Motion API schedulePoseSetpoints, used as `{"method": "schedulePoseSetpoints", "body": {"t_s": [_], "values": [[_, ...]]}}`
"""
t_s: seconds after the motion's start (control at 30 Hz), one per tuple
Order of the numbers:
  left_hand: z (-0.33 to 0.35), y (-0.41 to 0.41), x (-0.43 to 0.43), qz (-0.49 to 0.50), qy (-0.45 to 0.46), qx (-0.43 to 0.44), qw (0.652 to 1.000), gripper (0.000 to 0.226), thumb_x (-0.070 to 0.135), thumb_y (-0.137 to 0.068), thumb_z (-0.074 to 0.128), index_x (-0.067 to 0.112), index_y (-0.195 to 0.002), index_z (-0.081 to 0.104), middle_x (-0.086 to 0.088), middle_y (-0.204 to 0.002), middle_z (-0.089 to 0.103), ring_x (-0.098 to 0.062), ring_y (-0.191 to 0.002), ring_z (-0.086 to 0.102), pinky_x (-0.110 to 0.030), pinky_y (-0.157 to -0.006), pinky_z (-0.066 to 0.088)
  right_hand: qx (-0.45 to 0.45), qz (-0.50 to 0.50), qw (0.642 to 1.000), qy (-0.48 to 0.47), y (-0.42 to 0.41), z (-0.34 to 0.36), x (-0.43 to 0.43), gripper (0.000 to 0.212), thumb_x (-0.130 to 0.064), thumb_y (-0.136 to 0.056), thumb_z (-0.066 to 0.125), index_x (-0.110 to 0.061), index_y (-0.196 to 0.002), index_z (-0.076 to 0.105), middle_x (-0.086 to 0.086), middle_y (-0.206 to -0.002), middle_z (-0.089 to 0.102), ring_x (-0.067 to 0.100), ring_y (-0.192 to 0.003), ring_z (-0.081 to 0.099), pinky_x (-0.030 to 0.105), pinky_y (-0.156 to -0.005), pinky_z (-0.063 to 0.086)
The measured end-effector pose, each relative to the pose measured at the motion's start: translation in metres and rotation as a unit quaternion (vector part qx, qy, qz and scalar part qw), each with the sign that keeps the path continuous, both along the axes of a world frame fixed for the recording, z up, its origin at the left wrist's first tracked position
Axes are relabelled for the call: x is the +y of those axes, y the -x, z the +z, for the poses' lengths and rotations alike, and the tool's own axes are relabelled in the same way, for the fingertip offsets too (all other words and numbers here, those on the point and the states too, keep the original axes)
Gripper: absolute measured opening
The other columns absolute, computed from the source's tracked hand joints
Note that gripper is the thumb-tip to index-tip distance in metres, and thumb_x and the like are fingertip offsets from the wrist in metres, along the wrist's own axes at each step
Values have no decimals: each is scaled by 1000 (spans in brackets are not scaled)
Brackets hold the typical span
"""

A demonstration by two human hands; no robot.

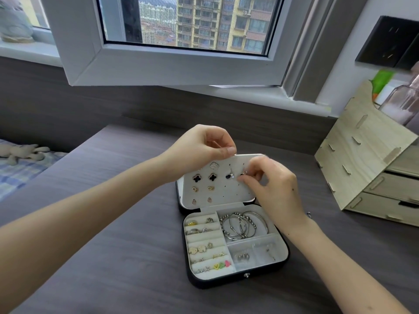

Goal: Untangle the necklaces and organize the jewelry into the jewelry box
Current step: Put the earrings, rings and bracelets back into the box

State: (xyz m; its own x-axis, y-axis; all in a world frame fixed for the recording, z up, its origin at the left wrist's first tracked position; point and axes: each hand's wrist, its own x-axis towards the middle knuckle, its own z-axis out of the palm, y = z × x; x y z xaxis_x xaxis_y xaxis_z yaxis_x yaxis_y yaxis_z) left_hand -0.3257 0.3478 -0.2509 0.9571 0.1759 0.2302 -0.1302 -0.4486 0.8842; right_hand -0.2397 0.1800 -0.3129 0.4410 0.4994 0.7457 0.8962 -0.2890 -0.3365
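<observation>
White perforated panel point(217, 193) stands tilted in lid of jewelry box point(282, 259) on table point(136, 223); your left hand point(204, 146) pinches its top edge, your right hand point(276, 189) pinches small earring point(243, 172) against second row; free holes lie just below those fingers point(250, 181)

Left hand point(205, 147) and right hand point(275, 188) both pinch, fingers curled.

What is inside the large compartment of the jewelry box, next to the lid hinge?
Several silver bangles lie there, overlapping. The right hand, pinching an earring at the lid, hides the compartment at its far right edge, so that part cannot be seen.
</observation>
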Motion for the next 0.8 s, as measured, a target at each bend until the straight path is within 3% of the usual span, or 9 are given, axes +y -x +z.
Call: {"method": "schedulePoseSetpoints", "body": {"t_s": [0.1,0.23,0.33,0.47,0.63,0.73,0.8], "values": [[1,1,1,-1,4,8,1000,7,14,-85,67,11,-80,68,-5,-80,69,-12,-74,63,-36,-75,53,-48,-111,992,18,2,6,-2,41,-32,-60,86,-13,-82,57,-7,-69,54,12,-61,46,27,-54,35],[8,2,5,-34,52,53,997,6,11,-85,66,7,-84,70,-15,-92,71,-24,-84,67,-41,-85,53,-119,-144,980,67,-8,13,-7,63,-58,-60,73,-16,-106,61,2,-93,58,21,-89,47,32,-77,28],[12,0,10,-84,104,100,986,7,6,-85,63,5,-84,70,-13,-91,72,-22,-85,67,-37,-90,52,-115,-62,989,69,-13,14,-13,48,-57,-67,64,-15,-90,66,-2,-89,62,20,-89,52,33,-79,29],[10,-7,12,-138,125,131,974,8,4,-85,61,2,-84,69,-10,-86,71,-18,-79,66,-26,-78,55,-120,-15,992,38,-12,7,-18,42,-53,-72,65,-11,-75,62,-5,-76,61,16,-77,50,34,-75,32],[-3,-21,8,-142,-25,151,978,6,17,-81,70,13,-84,75,-2,-80,73,-10,-75,65,-21,-74,53,-160,-28,987,10,-9,-2,-22,40,-49,-75,70,-11,-72,61,-4,-74,60,18,-74,52,33,-77,31],[-10,-27,3,-174,-55,178,967,12,32,-73,71,24,-80,76,-2,-84,74,-13,-77,66,-28,-77,54,-179,-29,983,0,-8,-6,-25,39,-48,-77,72,-10,-71,62,-3,-74,60,19,-72,53,35,-78,31],[-13,-32,0,-197,-62,186,960,8,32,-73,70,28,-78,75,3,-85,74,-12,-81,67,-27,-79,53,-190,-24,981,-13,-8,-9,-26,37,-46,-78,73,-11,-72,61,-3,-74,61,19,-71,54,36,-78,32]]}}
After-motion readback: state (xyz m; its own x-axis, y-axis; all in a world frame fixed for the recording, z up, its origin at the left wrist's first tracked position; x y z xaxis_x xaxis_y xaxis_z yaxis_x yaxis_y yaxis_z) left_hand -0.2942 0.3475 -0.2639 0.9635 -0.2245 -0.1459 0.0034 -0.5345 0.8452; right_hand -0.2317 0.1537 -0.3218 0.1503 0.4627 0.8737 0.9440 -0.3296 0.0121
